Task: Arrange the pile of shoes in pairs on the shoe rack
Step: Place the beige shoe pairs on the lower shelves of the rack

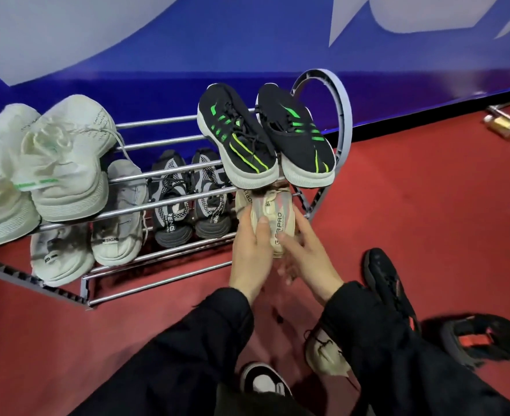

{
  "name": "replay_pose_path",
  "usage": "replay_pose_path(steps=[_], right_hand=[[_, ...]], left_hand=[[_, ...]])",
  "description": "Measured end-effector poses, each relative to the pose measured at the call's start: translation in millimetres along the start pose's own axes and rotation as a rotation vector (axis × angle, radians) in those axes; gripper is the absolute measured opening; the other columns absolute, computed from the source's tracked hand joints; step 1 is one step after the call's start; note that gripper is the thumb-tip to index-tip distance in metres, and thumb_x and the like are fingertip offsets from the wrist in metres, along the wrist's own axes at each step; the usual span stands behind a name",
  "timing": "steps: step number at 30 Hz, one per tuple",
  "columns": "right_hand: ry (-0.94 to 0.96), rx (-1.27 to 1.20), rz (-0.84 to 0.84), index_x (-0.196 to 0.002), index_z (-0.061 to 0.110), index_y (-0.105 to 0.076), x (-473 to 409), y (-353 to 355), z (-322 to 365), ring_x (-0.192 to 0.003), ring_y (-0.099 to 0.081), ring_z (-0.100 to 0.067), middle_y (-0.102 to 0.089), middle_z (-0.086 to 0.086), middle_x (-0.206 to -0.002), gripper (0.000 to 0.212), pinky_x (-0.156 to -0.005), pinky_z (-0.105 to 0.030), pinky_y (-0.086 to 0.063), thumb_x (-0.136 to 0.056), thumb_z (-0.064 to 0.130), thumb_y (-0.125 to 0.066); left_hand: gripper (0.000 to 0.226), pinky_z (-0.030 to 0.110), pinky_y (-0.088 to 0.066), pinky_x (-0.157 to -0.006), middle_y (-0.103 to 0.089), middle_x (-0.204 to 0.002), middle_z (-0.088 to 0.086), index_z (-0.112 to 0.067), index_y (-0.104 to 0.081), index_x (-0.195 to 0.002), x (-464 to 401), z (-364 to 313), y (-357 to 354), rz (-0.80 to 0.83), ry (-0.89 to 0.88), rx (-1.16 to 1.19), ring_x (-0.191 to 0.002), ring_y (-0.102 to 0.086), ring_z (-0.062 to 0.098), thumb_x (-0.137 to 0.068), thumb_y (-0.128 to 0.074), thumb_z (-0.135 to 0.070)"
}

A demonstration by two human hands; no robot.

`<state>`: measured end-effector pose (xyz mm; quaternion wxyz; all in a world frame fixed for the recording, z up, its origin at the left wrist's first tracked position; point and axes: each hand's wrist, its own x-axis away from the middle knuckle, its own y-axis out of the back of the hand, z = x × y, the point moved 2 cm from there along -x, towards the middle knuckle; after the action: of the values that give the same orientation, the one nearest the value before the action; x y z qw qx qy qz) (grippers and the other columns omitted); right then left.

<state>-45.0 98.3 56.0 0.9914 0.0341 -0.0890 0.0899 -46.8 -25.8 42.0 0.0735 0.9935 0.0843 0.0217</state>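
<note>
Far left of the hands, pale mesh sneakers (64,163) lie on the chrome-barred shoe rack (169,139); grey knit trainers (187,199) sit nearer on the lower bars. The left hand (252,253) and right hand (304,253) together clasp a cream fabric shoe (273,217) at the lower tier, beneath black sneakers with green stripes (265,136). Right of them, black shoes with red straps (475,340) lie on the red carpeted floor (427,205).

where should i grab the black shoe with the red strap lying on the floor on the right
Take the black shoe with the red strap across its midfoot, coming from above. It lies alone on the red floor, strap up, so a hand can straddle its narrower middle.
</note>
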Motion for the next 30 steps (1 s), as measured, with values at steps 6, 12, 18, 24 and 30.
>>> replay_pose_path(steps=[6, 12, 18, 24, 30], right_hand=[[-0.019, 0.118, -0.493, -0.109, 0.037, -0.051, -26.4, 10.0, -22.5, -0.074, -0.058, -0.016, -0.065, 0.003, -0.088, 0.022, -0.073, -0.040, -0.047, -0.092, 0.026, -0.045], [-0.063, 0.114, -0.660, -0.113, 0.035, -0.054, -29.2, 18.2, -38.2, -0.098, -0.062, -0.021, -0.068, 0.007, -0.104, 0.025, -0.089, -0.044, -0.049, -0.094, 0.026, -0.041], [-0.049, 0.085, -0.840, -0.119, 0.027, -0.057, -48.4, 10.1, -12.1, -0.089, -0.055, -0.017, -0.059, 0.021, -0.086, 0.024, -0.075, -0.027, -0.034, -0.101, 0.028, -0.040], [-0.113, 0.166, -0.706, -0.132, 0.019, -0.056, -78.7, 3.0, -21.8, -0.122, -0.057, -0.030, -0.066, -0.007, -0.129, 0.039, -0.091, -0.030, -0.038, -0.104, 0.040, -0.038], [-0.087, -0.034, -0.691, -0.134, 0.023, -0.045, -67.4, -8.6, -50.0, -0.120, -0.057, -0.018, -0.060, 0.002, -0.129, 0.051, -0.107, -0.038, -0.043, -0.092, 0.046, -0.061]], left_hand=[[0.058, 0.050, -0.040, -0.105, -0.061, -0.126, 0.017, -0.010, -0.061, -0.122, -38.3, 16.8, 0.3, -0.051, -0.203, -0.720, -0.125, -0.049, 0.040, -0.101, -0.020, -0.046], [0.054, 0.050, -0.046, -0.102, -0.055, -0.136, 0.010, -0.023, -0.052, -0.137, -38.0, 28.8, 5.7, 0.081, -0.175, -0.863, -0.123, -0.051, 0.037, -0.094, -0.031, -0.048], [0.061, 0.049, -0.051, -0.095, -0.042, -0.152, 0.012, -0.022, -0.041, -0.150, -35.5, 32.3, 6.3, 0.116, -0.185, -0.922, -0.107, -0.063, 0.042, -0.091, -0.058, -0.024], [0.065, 0.051, -0.057, -0.080, -0.036, -0.155, 0.007, -0.027, -0.037, -0.149, -32.4, 37.0, 9.2, 0.055, -0.191, -0.864, -0.108, -0.063, 0.038, -0.090, -0.058, -0.008], [0.079, 0.046, -0.054, -0.090, -0.027, -0.163, 0.007, -0.026, -0.027, -0.157, -23.0, 38.3, 6.9, 0.064, -0.211, -0.907, -0.120, -0.058, 0.034, -0.087, -0.064, -0.019]])
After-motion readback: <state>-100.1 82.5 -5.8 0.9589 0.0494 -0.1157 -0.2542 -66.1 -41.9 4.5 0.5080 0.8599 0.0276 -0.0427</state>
